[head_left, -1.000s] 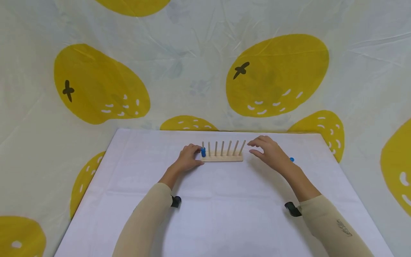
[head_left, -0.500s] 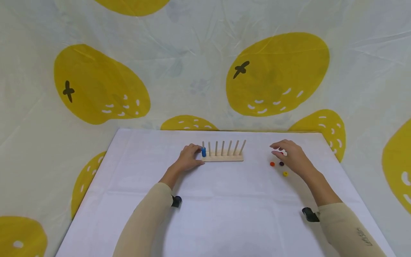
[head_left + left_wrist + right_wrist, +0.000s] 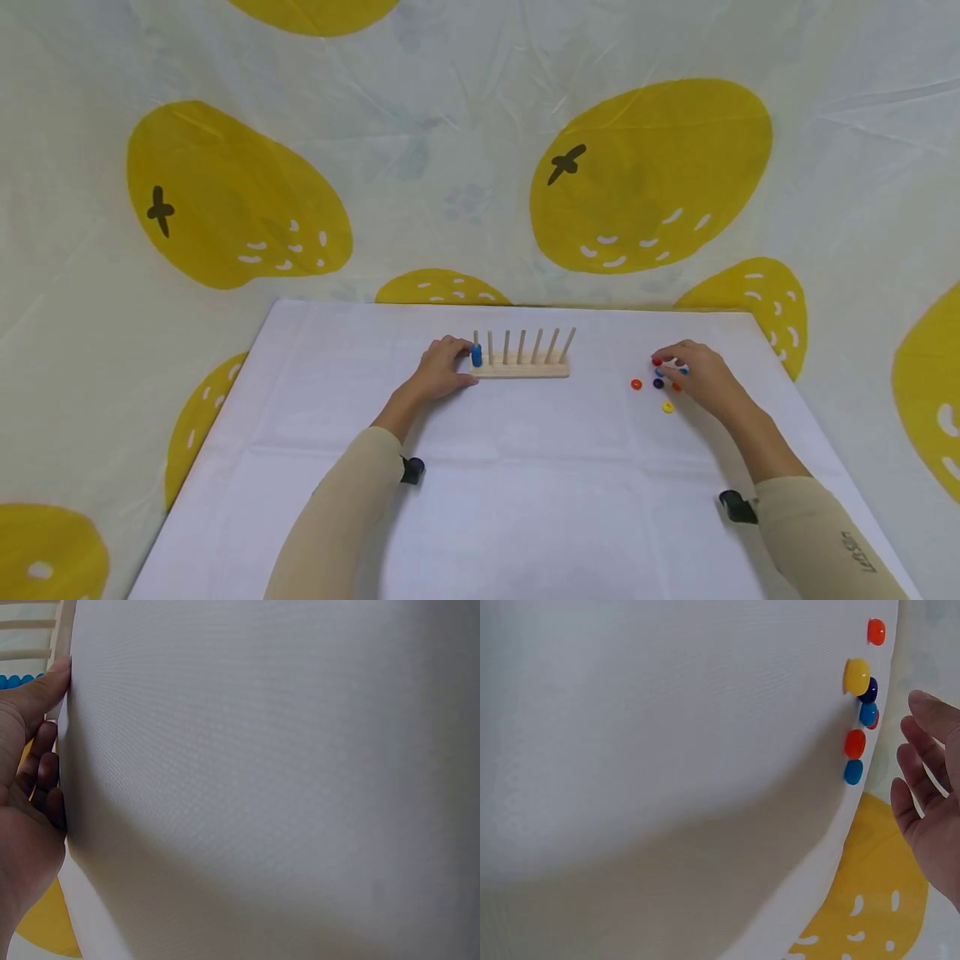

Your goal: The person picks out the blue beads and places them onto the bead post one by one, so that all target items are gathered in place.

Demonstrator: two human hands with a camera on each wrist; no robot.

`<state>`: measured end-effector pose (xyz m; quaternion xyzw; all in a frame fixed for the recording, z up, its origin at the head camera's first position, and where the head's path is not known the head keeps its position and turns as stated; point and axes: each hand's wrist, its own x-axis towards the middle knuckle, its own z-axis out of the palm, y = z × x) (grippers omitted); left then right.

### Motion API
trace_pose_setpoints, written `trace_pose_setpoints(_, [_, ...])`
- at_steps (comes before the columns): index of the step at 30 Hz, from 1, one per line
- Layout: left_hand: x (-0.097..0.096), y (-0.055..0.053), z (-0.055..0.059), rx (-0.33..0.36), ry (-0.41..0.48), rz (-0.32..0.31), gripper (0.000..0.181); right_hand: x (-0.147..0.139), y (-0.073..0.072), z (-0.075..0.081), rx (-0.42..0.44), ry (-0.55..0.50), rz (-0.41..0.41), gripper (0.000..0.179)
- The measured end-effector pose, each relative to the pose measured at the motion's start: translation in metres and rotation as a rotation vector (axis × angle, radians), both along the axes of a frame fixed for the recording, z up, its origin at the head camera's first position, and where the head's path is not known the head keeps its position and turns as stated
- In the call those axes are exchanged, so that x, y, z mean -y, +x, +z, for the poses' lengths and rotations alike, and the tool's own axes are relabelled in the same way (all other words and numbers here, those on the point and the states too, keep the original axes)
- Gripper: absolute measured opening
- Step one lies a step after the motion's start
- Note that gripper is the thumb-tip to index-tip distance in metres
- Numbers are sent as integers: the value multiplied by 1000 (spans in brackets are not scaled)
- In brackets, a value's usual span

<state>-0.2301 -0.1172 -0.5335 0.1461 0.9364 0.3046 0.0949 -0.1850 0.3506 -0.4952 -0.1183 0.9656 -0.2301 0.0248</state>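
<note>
A wooden peg rack (image 3: 525, 372) stands at the back middle of the table, with a row of upright pegs. Blue beads (image 3: 476, 356) are stacked on its leftmost peg. My left hand (image 3: 438, 368) grips the rack's left end, its thumb (image 3: 46, 686) against the front edge in the left wrist view. Over a group of loose beads at the right hovers my right hand (image 3: 705, 379), fingers loosely bent, nothing held between them. Around it lie an orange bead (image 3: 636, 384), a dark purple bead (image 3: 658, 383), a yellow bead (image 3: 857, 676), a red bead (image 3: 657, 362) and blue beads (image 3: 853, 772).
White cloth (image 3: 540, 492) covers the table. Behind it hangs a pale curtain (image 3: 450, 167) printed with large yellow fruit. Dark straps (image 3: 738, 507) show at both wrists, below beige sleeves.
My right hand has moved right, away from the rack, and then down to the loose beads, which have come into sight. The left hand stays on the rack.
</note>
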Motion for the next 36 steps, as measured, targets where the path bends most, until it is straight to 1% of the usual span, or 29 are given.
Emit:
trace_pose_setpoints(6, [0,0,-1,-8,0,-4,60,-4,-2,-3,37,22,14,27])
trace_pose_setpoints(17, [0,0,-1,-3,1,1,61,-7,-3,-10,74,70,-4,27])
trace_pose_setpoints(23, [0,1,0,1,2,2,61,-8,-4,-13,69,77,2,26])
trace_pose_setpoints(30, [-1,2,1,31,1,13,61,-7,-7,-17,78,91,-2,25])
trace_pose_setpoints(36, [-1,1,2,23,-4,11,60,-5,-7,-17,74,96,-9,24])
